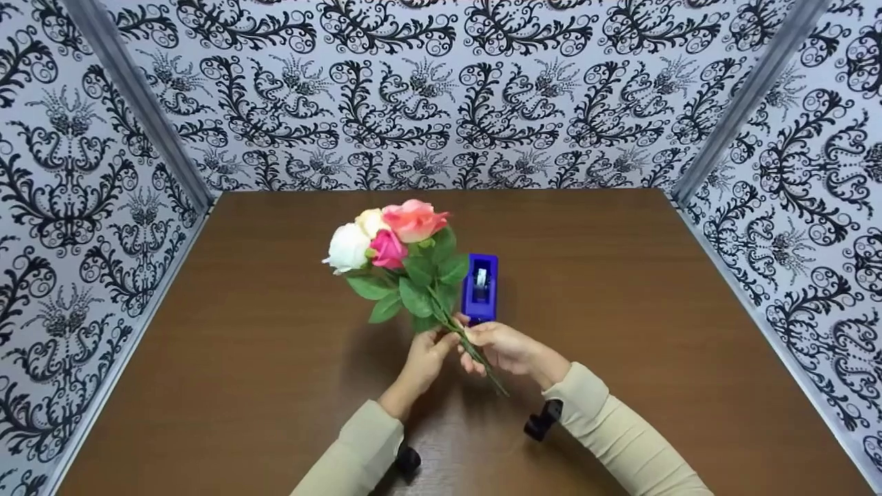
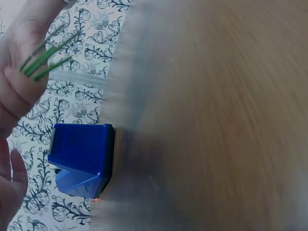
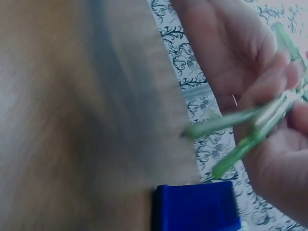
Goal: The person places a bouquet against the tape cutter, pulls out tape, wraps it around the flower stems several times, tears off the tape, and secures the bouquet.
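A bouquet of roses [image 1: 388, 249], white, pale yellow, pink and coral with green leaves, is held above the table, tilted with blooms to the far left. My right hand [image 1: 510, 346] grips its green stems [image 1: 490, 372], whose cut ends point toward me. Close beside it, my left hand [image 1: 425, 358] holds the stems just below the leaves; its fingers are partly hidden. A blue tape dispenser [image 1: 480, 308] stands on the table just beyond the hands. In the left wrist view, the stem ends [image 2: 41, 60] stick out of the right hand [image 2: 21, 89].
The brown table [image 1: 620, 275] is bordered by walls with black scroll-patterned paper [image 1: 393, 89]. Grey strips [image 1: 141, 96] run along the wall corners. A black wrist camera [image 1: 543, 420] sits on the right sleeve, and another [image 1: 408, 460] on the left.
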`<state>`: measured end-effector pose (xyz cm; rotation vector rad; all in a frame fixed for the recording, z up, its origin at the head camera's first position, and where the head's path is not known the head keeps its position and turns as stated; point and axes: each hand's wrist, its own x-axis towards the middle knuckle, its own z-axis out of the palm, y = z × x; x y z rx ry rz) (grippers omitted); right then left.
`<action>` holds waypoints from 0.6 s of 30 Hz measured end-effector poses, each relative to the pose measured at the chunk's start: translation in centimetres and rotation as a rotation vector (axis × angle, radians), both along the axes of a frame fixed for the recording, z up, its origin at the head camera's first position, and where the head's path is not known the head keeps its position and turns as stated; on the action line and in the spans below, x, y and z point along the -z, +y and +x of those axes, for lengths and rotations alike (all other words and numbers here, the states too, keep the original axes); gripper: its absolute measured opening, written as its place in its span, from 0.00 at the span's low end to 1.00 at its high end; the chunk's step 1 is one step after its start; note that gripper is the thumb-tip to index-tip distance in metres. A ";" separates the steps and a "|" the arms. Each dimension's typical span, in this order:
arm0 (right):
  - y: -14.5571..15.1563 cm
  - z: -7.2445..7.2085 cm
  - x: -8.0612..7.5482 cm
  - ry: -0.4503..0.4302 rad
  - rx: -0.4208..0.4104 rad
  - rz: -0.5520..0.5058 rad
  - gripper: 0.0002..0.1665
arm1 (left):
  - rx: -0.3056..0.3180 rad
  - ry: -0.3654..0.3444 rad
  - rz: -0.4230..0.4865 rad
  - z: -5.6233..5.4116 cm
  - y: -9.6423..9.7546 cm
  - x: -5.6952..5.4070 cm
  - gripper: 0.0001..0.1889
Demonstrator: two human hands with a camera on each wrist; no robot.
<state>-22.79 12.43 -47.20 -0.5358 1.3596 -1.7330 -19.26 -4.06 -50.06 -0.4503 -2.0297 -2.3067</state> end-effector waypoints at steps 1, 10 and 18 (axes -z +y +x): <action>0.2 -0.2 0.1 -0.030 -0.047 -0.023 0.17 | 0.015 0.008 0.014 0.0 0.1 0.1 0.16; 1.2 -0.3 0.7 -0.124 -0.147 -0.095 0.16 | 0.101 0.080 0.015 -0.3 0.1 0.5 0.15; 1.1 0.7 0.4 0.057 0.220 0.083 0.12 | -0.048 0.049 -0.157 1.0 0.5 -1.4 0.10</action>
